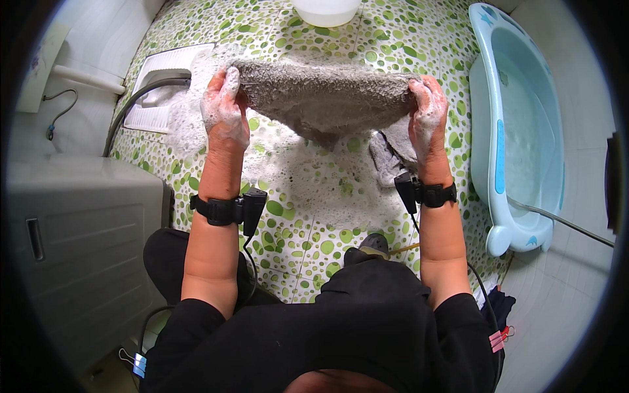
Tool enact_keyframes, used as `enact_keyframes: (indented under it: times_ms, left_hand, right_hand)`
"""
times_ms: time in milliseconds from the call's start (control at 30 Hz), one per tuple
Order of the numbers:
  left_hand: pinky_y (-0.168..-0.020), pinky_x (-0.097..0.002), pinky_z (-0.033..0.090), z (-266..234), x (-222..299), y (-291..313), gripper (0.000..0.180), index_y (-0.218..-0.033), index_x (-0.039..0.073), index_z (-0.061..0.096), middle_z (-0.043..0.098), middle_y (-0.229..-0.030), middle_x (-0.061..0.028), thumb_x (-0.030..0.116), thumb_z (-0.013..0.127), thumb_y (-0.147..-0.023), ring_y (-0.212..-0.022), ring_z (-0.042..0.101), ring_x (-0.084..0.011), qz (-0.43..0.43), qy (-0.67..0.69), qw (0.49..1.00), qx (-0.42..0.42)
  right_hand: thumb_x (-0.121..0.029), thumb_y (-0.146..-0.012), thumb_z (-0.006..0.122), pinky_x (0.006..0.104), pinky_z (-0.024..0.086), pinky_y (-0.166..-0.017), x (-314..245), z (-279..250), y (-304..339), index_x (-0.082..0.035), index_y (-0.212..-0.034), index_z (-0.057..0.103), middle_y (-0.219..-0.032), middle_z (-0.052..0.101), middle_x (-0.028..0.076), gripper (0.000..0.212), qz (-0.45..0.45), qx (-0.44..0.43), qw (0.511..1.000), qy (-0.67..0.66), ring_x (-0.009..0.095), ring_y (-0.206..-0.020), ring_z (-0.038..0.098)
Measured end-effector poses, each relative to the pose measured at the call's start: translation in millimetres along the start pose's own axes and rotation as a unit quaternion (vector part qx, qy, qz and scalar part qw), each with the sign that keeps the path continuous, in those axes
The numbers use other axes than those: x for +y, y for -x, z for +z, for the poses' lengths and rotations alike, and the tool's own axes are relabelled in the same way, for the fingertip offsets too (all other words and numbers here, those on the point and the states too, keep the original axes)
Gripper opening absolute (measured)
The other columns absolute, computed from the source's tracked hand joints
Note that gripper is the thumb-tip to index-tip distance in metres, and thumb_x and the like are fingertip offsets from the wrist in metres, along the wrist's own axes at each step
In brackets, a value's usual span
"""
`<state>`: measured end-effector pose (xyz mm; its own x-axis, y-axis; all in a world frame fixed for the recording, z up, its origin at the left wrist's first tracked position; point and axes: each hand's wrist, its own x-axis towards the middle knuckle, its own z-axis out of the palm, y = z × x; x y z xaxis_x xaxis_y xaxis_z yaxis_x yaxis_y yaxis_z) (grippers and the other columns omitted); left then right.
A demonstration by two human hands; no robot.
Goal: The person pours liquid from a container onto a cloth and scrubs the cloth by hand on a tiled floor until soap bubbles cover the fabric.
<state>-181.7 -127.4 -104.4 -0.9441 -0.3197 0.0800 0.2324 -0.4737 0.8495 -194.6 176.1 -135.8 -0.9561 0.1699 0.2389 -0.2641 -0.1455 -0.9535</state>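
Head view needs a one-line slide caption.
Left hand and right hand, both sudsy, hold a grey cloth above a foamy floor; blue tub at right.

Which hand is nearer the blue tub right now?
Right. The right hand, gripping the cloth's right end, is just left of the tub, not touching it. The left hand grips the opposite end, farther from the tub.

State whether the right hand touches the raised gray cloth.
Touching: the head view shows the right hand gripping the raised gray cloth at its right end.
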Motion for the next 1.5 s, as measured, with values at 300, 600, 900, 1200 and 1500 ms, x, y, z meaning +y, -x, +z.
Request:
enact_keyframes:
  times_ms: [300,600,900,1200,1500]
  left_hand:
    - [-0.083,-0.0317,0.05,12.8,7.4,2.6,0.021,-0.108,-0.003,0.056,0.063,-0.098,-0.0094,0.01,0.052,-0.092,-0.089,0.062,-0.0196,-0.026,-0.017,0.999,-0.028]
    - [-0.099,-0.0345,0.039,-102.2,-180.0,126.4,0.07,-0.128,-0.002,0.043,0.046,-0.123,-0.0212,0.023,0.074,-0.07,-0.113,0.047,-0.0331,-0.162,-0.577,0.8,0.025]
    - [-0.106,-0.0576,0.018,-53.1,-183.7,97.4,0.111,-0.148,0.011,0.012,0.023,-0.147,-0.0129,0.05,0.076,-0.066,-0.134,0.025,-0.0316,-0.1,-0.79,0.552,-0.247]
    - [-0.106,-0.0589,0.013,-73.4,-196.6,150.7,0.082,-0.133,-0.005,0.037,0.03,-0.141,-0.022,0.037,0.072,-0.072,-0.133,0.026,-0.0354,-0.019,-0.782,0.609,-0.129]
    - [-0.111,-0.0566,-0.001,-82.7,-216.8,166.5,0.083,-0.146,0.006,0.02,0.015,-0.152,-0.0174,0.059,0.039,-0.084,-0.142,0.004,-0.0335,-0.142,-0.873,0.429,-0.185]
  right_hand:
    - [-0.007,-0.088,0.056,0.0226,0.043,-0.076,-9.7,0.0,-27.4,0.0,-0.1,0.059,-0.088,0.06,0.002,0.014,-0.031,0.003,0.997,0.073,0.009,-0.079,0.053]
    - [-0.022,-0.081,0.065,0.0402,0.046,-0.089,135.8,-39.6,14.5,-0.007,-0.124,0.053,-0.111,0.059,0.024,0.047,0.137,-0.154,0.764,0.611,0.036,-0.103,0.058]
    - [-0.049,-0.086,0.056,0.0437,0.048,-0.083,142.0,43.3,32.8,-0.012,-0.128,0.05,-0.111,0.06,0.018,0.056,0.108,-0.281,0.639,0.707,0.035,-0.101,0.058]
    - [-0.055,-0.082,0.058,0.0492,0.039,-0.095,164.8,49.1,13.8,-0.019,-0.127,0.054,-0.13,0.046,0.017,0.057,0.113,-0.205,0.766,0.599,0.035,-0.123,0.039]
    - [-0.024,-0.077,0.066,0.0381,0.047,-0.067,102.5,96.5,138.0,-0.019,-0.096,0.065,-0.099,0.056,0.009,0.02,-0.087,-0.354,0.812,0.456,0.027,-0.086,0.054]
